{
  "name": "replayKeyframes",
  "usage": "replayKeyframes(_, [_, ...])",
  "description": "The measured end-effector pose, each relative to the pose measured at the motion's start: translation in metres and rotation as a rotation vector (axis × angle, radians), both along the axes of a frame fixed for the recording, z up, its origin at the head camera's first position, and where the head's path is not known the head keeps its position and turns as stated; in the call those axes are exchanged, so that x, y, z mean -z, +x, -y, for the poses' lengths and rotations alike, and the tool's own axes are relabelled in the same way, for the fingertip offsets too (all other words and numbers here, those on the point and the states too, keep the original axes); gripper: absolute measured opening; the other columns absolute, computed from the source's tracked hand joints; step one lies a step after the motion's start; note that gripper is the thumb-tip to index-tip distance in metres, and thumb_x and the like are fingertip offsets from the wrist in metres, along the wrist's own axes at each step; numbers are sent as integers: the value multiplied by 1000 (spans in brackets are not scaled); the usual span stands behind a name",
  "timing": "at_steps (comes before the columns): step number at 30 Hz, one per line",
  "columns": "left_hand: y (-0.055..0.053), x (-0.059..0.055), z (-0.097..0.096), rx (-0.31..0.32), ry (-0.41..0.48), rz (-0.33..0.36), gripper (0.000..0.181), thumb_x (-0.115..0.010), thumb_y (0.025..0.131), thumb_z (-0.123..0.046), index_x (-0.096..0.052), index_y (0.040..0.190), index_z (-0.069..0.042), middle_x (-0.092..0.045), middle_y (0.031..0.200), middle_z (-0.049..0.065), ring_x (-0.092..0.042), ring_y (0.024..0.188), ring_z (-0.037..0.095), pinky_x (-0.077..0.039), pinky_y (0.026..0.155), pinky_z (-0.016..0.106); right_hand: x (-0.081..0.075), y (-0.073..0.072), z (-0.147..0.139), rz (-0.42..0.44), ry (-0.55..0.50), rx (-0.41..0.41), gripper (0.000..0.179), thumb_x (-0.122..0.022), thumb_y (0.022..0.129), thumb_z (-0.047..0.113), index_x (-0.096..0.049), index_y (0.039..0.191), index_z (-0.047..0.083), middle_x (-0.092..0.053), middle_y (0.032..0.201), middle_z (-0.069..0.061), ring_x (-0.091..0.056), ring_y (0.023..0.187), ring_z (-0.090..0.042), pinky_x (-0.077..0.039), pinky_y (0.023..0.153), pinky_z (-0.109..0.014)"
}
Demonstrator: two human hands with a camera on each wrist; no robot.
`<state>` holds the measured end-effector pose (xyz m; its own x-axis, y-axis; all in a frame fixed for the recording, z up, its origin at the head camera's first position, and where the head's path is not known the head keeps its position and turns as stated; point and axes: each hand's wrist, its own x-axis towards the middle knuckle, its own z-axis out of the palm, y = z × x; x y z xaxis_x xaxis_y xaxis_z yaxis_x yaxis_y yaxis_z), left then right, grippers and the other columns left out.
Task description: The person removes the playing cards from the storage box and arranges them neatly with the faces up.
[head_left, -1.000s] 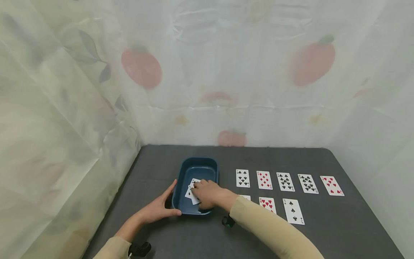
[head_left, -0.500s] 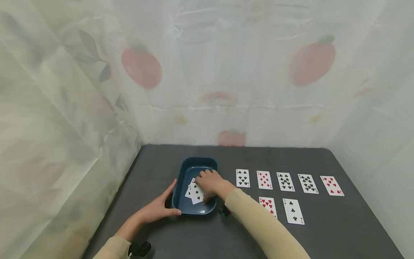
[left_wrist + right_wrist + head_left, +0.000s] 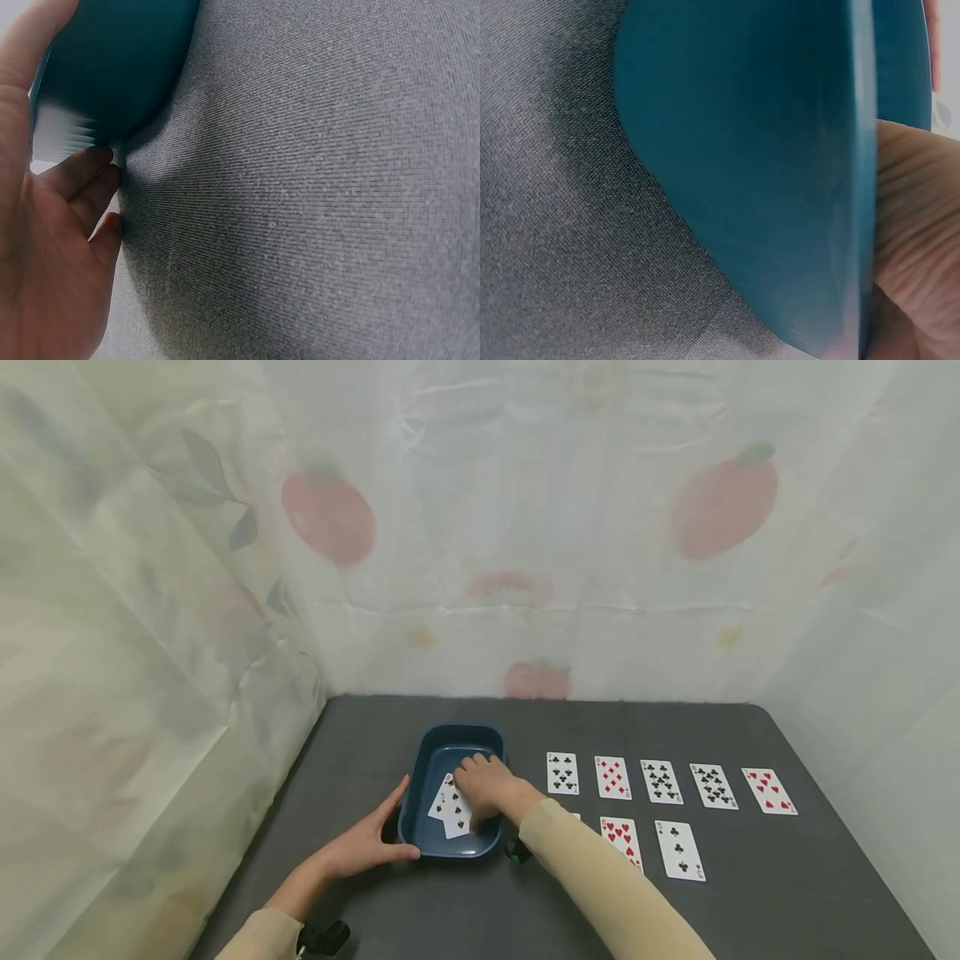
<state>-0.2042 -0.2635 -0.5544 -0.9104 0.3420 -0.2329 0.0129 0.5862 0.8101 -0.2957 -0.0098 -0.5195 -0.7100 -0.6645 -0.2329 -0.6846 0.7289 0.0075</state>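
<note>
A dark blue tray [image 3: 426, 793] stands on the left half of the table, with overlapping playing cards [image 3: 455, 824] of spades lying in it. My left hand [image 3: 365, 843] braces the tray's near left corner, thumb along the near wall and fingers spread along the left side. In the left wrist view, the thumb reaches up beside the blue wall. My right hand [image 3: 489, 789] dips into the tray over the cards' right side, fingers bent down with the fingertips hidden. I cannot tell whether it pinches a card. In the right wrist view, the tray wall [image 3: 742, 150] hides most of that hand.
Right of the tray, a back row holds several face-up cards, from a club card [image 3: 562, 773] to a heart card [image 3: 769, 791]. In front lie a heart card [image 3: 619, 837], partly covered by my right sleeve, and a three of clubs [image 3: 680, 850]. Curtains surround the grey table [image 3: 787, 885].
My right hand has shifted back and a little right within the tray, uncovering more of the cards. Those cards have since slid slightly. The left hand stays put.
</note>
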Motion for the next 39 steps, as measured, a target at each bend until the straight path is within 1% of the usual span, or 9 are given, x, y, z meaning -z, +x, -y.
replayKeyframes(5, [0,0,0,11,7,-9,114,-82,87,-38,1,166,-34,-15,170,10,-16,153,37,-20,112,70,1,1,0,-22,-11,-2,93,-96,59,58,-57,132,17,-56,125,1,-47,113,-17,-41,102,-38])
replayKeyframes(9, [0,0,1,12,10,-9,114,-82,87,-37,1,165,-35,-15,170,9,-16,153,36,-20,112,71,0,2,-2,-21,-33,-9,89,-96,59,57,-56,127,17,-57,120,2,-47,108,-16,-42,99,-36])
replayKeyframes(12, [1,0,1,12,3,-10,114,-82,87,-38,1,165,-36,-16,169,10,-17,153,38,-20,111,72,-1,3,-3,-11,-43,-19,86,-96,60,57,-57,127,19,-58,120,3,-47,108,-16,-41,99,-35])
replayKeyframes(16, [0,0,1,10,-1,-13,114,-82,87,-39,0,165,-35,-18,169,12,-19,152,39,-21,111,72,-3,4,-5,1,-51,-36,85,-95,63,56,-59,132,22,-58,121,4,-47,110,-15,-41,100,-36])
replayKeyframes(24, [-1,1,3,11,7,-5,114,-82,88,-38,2,166,-34,-16,169,8,-18,153,35,-21,113,69,-4,13,-2,-8,-62,-109,81,-93,67,53,-60,134,21,-58,125,4,-48,110,-15,-42,99,-36])
replayKeyframes(30, [-1,1,3,16,14,0,113,-81,88,-39,2,166,-34,-16,169,7,-17,153,35,-20,113,69,-1,18,-1,-1,-66,-149,78,-91,70,55,-60,134,24,-59,128,6,-48,112,-14,-42,99,-37])
replayKeyframes(34, [-1,1,4,17,15,5,113,-81,89,-39,2,166,-34,-16,169,7,-16,153,34,-20,113,69,-3,21,-3,12,-74,-170,79,-89,71,57,-59,137,25,-56,132,6,-47,114,-13,-41,100,-36])
replayKeyframes(39, [-1,0,3,18,34,9,112,-81,89,-36,2,166,-33,-15,169,9,-14,154,35,-20,113,69,-7,23,-6,-22,-52,-215,80,-87,73,57,-58,142,26,-54,134,5,-46,116,-13,-41,98,-33])
